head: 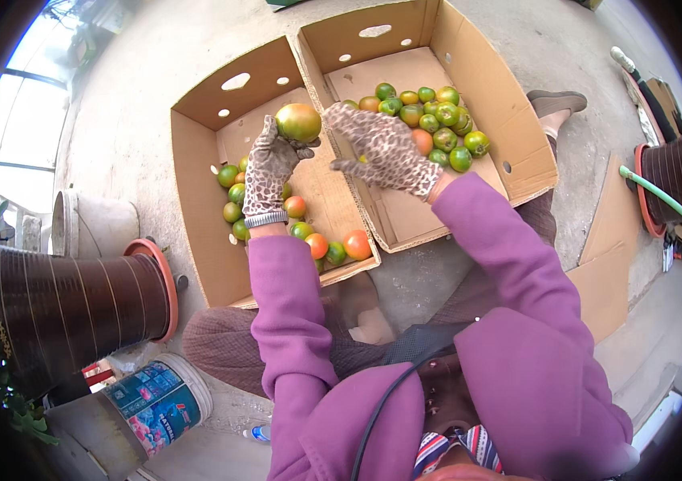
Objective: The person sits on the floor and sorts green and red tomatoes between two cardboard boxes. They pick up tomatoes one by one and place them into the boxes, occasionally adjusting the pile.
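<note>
My left hand (274, 162), in a leopard-print glove with a metal-banded watch at the wrist, holds up a large green-orange tomato (299, 122) over the left cardboard box (193, 204). Under and beside that hand lie green, orange and red tomatoes (357, 245) in the box. My right hand (377, 144), gloved alike, is spread palm down above the shared edge of the two boxes, its fingers apart and pointing towards the held tomato. The right cardboard box (485, 78) holds many mostly green tomatoes (444, 139), some partly behind my right hand.
At the left are a dark glazed pot (76, 300), a white bucket (100, 222) and a tipped labelled bucket (160, 409). A small bottle (259, 433) lies beside my sleeve. Flat cardboard (602, 288), a green hose (656, 193) and another pot (671, 174) are at the right.
</note>
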Demonstrator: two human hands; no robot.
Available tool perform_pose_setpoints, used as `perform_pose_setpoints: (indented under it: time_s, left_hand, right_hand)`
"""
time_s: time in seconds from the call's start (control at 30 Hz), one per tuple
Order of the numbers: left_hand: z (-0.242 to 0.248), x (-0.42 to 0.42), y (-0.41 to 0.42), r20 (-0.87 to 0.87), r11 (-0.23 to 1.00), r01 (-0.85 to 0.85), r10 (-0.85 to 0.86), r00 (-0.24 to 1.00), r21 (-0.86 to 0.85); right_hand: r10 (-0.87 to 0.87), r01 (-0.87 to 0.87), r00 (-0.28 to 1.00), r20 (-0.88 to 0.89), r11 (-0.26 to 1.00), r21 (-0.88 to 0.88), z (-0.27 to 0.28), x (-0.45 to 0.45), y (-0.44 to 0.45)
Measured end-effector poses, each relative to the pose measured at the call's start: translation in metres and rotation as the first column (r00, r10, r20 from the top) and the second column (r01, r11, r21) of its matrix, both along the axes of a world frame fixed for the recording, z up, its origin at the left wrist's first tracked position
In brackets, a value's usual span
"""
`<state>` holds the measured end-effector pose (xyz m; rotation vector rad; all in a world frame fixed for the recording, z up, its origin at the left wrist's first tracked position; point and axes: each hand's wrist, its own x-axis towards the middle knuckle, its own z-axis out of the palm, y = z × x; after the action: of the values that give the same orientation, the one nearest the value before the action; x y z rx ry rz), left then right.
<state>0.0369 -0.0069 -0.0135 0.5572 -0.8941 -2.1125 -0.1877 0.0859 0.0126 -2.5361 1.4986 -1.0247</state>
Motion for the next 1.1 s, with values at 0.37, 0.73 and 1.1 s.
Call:
perform_pose_setpoints:
  time_s: [0.37,0.73,1.1]
  left_hand:
    - [0.002,-0.038,0.007,0.286,0.964,-0.207,0.248,0.925,-0.167]
    - [-0.098,-0.009,0.025,0.796,0.724,0.686,0.457,-0.397,-0.074]
    - [-0.099,-0.007,0.025,0.822,0.710,0.704,0.413,-0.391,-0.022]
  right_hand:
    - [-0.286,0.261,0.904,0.318,0.958,0.119,-0.003,-0.028,-0.016]
    - [-0.589,0.451,0.808,0.011,0.630,0.632,-0.077,-0.090,-0.052]
    - [-0.533,0.585,0.805,-0.260,0.641,0.496,-0.078,-0.087,-0.055]
